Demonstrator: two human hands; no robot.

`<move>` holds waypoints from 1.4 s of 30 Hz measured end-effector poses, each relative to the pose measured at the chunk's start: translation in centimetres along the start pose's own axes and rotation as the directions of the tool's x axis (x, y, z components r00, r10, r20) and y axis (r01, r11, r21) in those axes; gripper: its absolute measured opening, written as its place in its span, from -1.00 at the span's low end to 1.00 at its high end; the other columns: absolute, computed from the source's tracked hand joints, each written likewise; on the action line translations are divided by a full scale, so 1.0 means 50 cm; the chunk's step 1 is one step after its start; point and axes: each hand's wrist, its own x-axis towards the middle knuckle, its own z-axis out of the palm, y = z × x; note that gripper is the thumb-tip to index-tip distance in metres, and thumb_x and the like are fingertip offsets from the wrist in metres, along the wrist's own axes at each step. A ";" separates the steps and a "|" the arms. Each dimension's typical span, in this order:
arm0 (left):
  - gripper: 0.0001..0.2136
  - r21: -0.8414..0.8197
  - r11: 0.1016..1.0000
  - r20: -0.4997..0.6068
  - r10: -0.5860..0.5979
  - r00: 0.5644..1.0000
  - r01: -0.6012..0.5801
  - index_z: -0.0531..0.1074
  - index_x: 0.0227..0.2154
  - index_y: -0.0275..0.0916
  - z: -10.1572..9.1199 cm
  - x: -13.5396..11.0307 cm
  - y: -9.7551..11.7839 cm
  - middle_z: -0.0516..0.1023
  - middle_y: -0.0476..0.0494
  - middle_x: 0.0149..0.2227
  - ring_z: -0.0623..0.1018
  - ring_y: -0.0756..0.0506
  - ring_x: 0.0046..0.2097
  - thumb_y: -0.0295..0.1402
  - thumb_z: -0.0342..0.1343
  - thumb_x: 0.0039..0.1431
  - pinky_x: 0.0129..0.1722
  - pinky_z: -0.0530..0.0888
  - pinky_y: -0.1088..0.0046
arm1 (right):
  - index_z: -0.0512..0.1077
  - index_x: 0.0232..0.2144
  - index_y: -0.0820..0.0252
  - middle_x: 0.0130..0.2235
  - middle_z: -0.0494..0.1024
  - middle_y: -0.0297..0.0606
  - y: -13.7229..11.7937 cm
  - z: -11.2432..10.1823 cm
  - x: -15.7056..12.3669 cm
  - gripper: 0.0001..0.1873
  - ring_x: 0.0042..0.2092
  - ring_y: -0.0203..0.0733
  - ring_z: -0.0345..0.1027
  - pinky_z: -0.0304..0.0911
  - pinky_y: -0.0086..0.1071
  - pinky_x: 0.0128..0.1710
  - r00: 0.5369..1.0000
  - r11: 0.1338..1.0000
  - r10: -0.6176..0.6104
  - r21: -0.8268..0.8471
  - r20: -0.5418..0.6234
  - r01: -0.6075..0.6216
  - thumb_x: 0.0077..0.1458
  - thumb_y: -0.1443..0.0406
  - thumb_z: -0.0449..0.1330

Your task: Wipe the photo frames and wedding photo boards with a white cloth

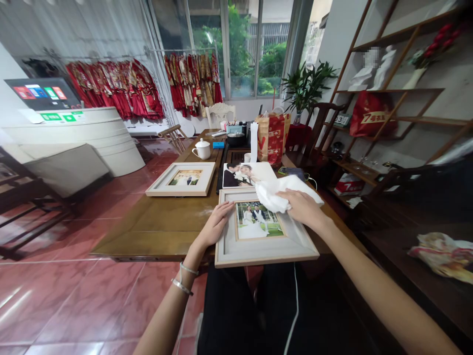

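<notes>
Daylight pours in through the tall glass windows [240, 49] at the far end, bright enough that the green foliage outside looks slightly washed out. The glossy red tiled floor [74, 296] throws back pale streaks of that light along the left side, and the long brown wooden table [162, 222] carries a soft sheen near its middle. The right side sits much dimmer; the dark wooden shelving [399, 88] and the low surfaces beneath it sink into shadow. Straight lines bow outward toward the corners, a wide-lens stretch that pulls both forearms long at the bottom. The centre is sharp; one small patch on the shelf is blurred out.
</notes>
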 end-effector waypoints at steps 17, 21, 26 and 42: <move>-0.47 0.023 0.990 -0.041 -0.140 0.989 0.141 0.37 0.02 -0.21 0.004 0.017 0.016 0.38 -0.13 0.11 0.23 -0.12 0.21 -0.64 -0.15 -0.02 0.24 0.10 0.14 | 0.43 -0.03 0.02 0.05 0.45 -0.30 -0.055 -0.062 -0.168 -0.47 0.11 -0.06 0.25 0.10 -0.21 0.11 0.937 0.920 -0.294 0.321 0.188 0.224 -0.05 0.49 0.05; -0.53 0.039 0.958 -0.100 -0.280 0.955 0.285 0.40 -0.01 -0.30 0.011 0.027 0.025 0.35 -0.24 0.11 0.26 -0.15 0.20 -0.61 -0.15 0.00 0.24 0.10 0.15 | 0.41 -0.01 -0.03 0.05 0.45 -0.35 -0.002 -0.059 -0.135 -0.31 0.08 -0.07 0.29 0.16 -0.25 0.07 0.977 0.948 -0.179 0.284 0.115 0.141 -0.21 0.57 0.01; -0.54 0.050 0.951 -0.138 -0.296 0.945 0.305 0.42 -0.04 -0.28 0.016 0.032 0.025 0.36 -0.24 0.10 0.29 -0.15 0.18 -0.62 -0.13 -0.01 0.23 0.11 0.17 | 0.37 0.04 0.11 0.08 0.42 -0.23 0.026 -0.018 -0.064 -0.38 0.11 -0.05 0.25 0.18 -0.24 0.06 0.997 0.989 0.031 0.147 -0.072 -0.021 -0.11 0.52 0.01; -0.55 0.066 0.985 -0.131 -0.147 0.981 0.156 0.37 0.00 -0.21 0.019 0.018 0.027 0.40 -0.17 0.07 0.26 -0.11 0.20 -0.61 -0.15 0.07 0.21 0.16 0.14 | 0.43 -0.04 0.01 0.03 0.47 -0.33 -0.046 -0.047 -0.141 -0.45 0.11 -0.11 0.25 0.09 -0.24 0.11 0.902 0.845 -0.393 0.459 0.179 0.276 -0.08 0.52 0.05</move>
